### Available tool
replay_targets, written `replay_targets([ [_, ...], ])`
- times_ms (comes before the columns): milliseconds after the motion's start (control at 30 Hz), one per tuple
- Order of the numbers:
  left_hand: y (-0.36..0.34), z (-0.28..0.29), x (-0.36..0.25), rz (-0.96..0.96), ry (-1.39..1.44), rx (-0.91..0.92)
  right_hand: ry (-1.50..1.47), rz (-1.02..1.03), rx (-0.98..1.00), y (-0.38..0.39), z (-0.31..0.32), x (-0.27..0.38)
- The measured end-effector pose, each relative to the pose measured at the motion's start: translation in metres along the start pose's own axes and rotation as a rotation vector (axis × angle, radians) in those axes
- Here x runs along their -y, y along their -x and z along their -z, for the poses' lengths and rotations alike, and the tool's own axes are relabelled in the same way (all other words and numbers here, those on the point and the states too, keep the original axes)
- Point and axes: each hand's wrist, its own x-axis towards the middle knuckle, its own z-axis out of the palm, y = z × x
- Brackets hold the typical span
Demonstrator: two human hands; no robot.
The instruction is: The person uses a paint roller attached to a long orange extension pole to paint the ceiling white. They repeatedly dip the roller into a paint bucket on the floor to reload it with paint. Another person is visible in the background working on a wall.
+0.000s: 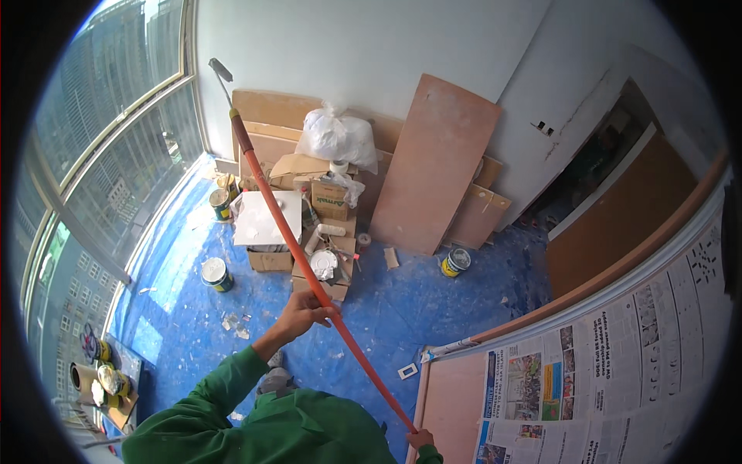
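left hand [303,309]: fingers wrapped mid-way round the orange pole [309,271], steering it.
right hand [421,439]: clamped on the butt end for leverage.
roller head [220,69]: way beyond the fingertips, up near the white wall [348,46].

One orange roller pole [309,271], perhaps three paint cans on the blue sheet [216,274], several leaning boards [433,166], one white bag [338,137].

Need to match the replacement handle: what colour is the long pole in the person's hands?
Orange-red, the long pole, seen in the head view.
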Motion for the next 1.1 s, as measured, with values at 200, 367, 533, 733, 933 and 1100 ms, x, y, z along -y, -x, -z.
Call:
replay_targets([
  [200, -0.006, 0.102, 0.060, 0.184, 0.125, -0.255, 0.094, 0.091, -0.177, 0.052, 0.084, 0.065],
  [367, -0.015, 0.191, 0.101, 0.442, 0.245, -0.412, 0.204, 0.110, -0.166, 0.105, 0.130, 0.121],
  [533, -0.028, 0.269, 0.156, 0.615, 0.285, -0.523, 0.450, 0.050, -0.129, 0.163, 0.186, 0.261],
  [733, -0.054, 0.332, 0.220, 0.695, 0.350, -0.732, 0.629, 0.305, -0.240, 0.191, 0.205, 0.425],
  [933, -0.076, 0.386, 0.248, 0.676, 0.529, -0.868, 0.644, 0.543, -0.336, 0.175, 0.182, 0.514],
  [1100, -0.084, 0.432, 0.264, 0.631, 0.804, -0.854, 0.790, 0.761, -0.451, 0.159, 0.147, 0.601],
])
